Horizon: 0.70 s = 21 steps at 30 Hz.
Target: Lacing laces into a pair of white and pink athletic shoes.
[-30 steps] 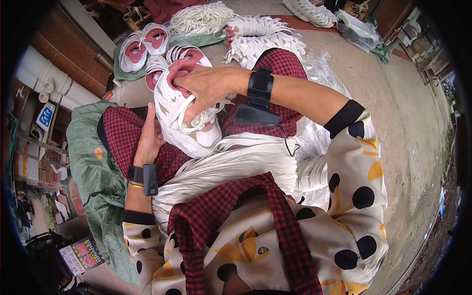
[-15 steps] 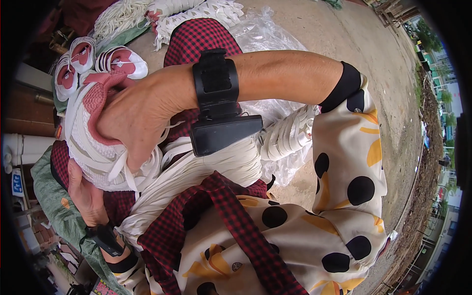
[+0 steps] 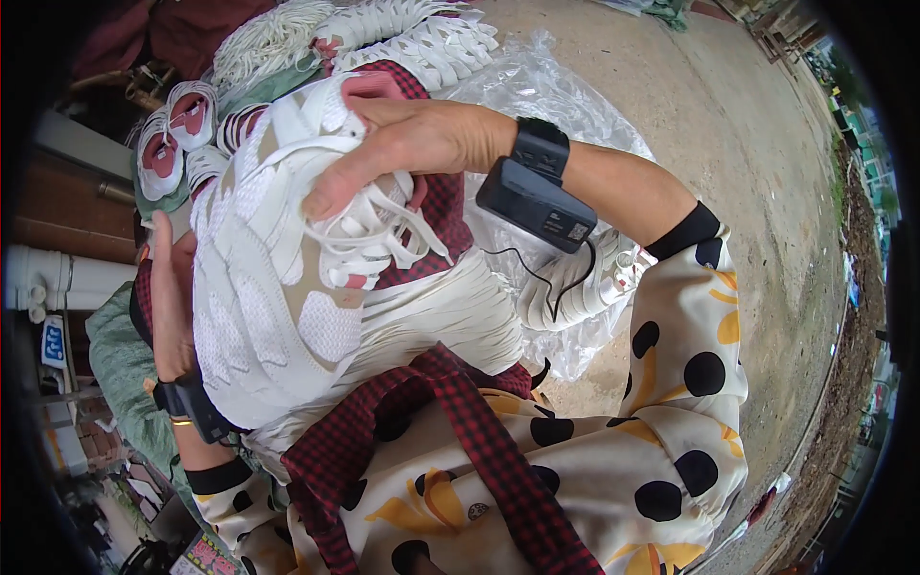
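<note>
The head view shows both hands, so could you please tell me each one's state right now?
Left hand: beside the white sneaker, partly hidden; grip cannot be told.
Right hand: closed, holding the white sneaker, thumb outside.

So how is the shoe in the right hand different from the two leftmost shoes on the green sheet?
The held shoe is in the right hand; the two shoes lie on the green sheet. The held shoe mostly shows its white outside; the two shoes show their pink insides. The held shoe looks bigger and the two shoes smaller, perhaps because they're farther away. All are white with pink inside.
</note>
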Each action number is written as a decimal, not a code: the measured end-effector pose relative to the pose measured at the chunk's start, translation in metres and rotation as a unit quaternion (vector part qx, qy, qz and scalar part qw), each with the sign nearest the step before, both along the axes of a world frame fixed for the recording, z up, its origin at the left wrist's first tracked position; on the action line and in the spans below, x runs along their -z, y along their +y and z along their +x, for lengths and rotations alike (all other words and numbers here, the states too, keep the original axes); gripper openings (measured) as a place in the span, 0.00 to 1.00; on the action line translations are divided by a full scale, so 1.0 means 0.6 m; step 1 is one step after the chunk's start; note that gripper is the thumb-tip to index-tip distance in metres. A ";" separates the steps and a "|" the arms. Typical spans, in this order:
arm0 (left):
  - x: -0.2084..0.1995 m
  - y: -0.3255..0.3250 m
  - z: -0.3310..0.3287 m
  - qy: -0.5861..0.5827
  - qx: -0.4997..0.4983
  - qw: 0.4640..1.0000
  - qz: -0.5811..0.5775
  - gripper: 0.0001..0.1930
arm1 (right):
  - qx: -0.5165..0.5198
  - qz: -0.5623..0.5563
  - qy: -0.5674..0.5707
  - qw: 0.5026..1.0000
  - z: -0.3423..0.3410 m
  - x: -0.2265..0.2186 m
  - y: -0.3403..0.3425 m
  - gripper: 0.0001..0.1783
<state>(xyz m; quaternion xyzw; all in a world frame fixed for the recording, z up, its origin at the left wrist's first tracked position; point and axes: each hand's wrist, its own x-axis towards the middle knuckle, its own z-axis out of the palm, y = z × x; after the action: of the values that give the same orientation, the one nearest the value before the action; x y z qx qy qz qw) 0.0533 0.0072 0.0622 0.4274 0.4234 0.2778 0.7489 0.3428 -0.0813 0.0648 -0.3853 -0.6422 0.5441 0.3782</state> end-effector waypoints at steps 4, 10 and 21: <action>0.068 0.038 -0.037 -0.016 -0.015 0.999 -0.049 0.26 | 0.121 -0.050 0.145 0.981 0.073 0.050 -0.017 0.20; 0.157 0.052 -0.087 0.140 -0.006 0.970 0.196 0.17 | 0.217 -0.043 0.130 0.966 0.109 0.061 -0.002 0.34; 0.192 0.028 -0.106 0.154 -0.001 0.969 0.192 0.12 | 0.334 0.090 0.247 0.905 0.174 0.060 0.168 0.19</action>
<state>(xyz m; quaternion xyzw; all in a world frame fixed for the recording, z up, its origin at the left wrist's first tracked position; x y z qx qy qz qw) -0.0103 0.0240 -0.0532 0.6001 0.4733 0.2853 0.5783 0.4472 0.0197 0.0288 -0.3950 -0.4081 0.4038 0.7172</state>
